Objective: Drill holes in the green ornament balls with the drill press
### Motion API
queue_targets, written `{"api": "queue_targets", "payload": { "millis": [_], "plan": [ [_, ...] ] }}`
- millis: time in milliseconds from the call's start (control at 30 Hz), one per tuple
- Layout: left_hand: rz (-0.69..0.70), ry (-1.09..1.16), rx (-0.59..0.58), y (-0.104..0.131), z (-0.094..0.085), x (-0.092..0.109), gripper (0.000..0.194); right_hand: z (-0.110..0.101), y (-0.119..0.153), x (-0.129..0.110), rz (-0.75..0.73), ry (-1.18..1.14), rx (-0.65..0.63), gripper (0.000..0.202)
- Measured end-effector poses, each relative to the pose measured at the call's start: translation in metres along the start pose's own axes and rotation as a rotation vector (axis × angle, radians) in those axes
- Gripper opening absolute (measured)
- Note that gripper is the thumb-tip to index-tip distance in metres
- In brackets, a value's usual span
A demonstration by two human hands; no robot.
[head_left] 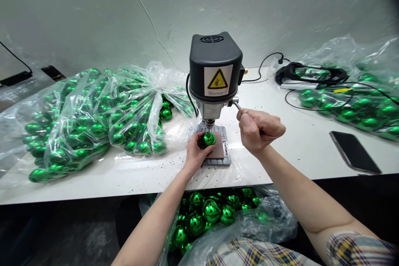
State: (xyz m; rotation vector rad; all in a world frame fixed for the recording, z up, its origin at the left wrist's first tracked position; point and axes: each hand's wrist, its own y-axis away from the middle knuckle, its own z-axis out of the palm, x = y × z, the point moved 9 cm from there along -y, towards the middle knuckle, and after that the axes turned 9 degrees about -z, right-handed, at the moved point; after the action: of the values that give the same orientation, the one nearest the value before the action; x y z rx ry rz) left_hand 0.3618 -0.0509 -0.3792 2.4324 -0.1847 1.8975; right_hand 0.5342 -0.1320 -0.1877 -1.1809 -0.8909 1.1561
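In the foreground, 1 clear plastic bag of shiny green balls [212,211] sits below the white table [124,176]. At centre, the left hand [198,151] curls its fingers around 1 shiny green ball [209,138] under a black-topped drill press [215,66]. Right of centre, the right hand [260,129] closes its fingers around the metal lever [236,103].

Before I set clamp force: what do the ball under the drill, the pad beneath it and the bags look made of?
Ball: probably plastic, maybe thin glass; mirror-like green metallic finish with sharp highlights.
Pad: perhaps wood or fiberboard; flat, matte brown, no visible grain to settle it.
Bags: likely thin plastic film, clear and glossy; they wrinkle and show green balls through.
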Motion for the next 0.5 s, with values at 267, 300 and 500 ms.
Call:
{"api": "queue_targets", "payload": {
  "millis": [267,300,500],
  "plan": [
    [-0.026,0.017,0.009,-0.004,0.001,-0.003,0.054,0.005,-0.01,-0.004,0.028,-0.021,0.021,0.049],
    [-0.032,0.013,0.014,-0.004,0.001,-0.004,0.054,0.002,-0.017,0.002,0.101,-0.003,0.093,0.05],
    [-0.036,-0.243,0.037,0.019,-0.026,0.023,0.046,0.008,-0.054,0.048,0.599,-0.04,0.263,0.045]
  ]
}}
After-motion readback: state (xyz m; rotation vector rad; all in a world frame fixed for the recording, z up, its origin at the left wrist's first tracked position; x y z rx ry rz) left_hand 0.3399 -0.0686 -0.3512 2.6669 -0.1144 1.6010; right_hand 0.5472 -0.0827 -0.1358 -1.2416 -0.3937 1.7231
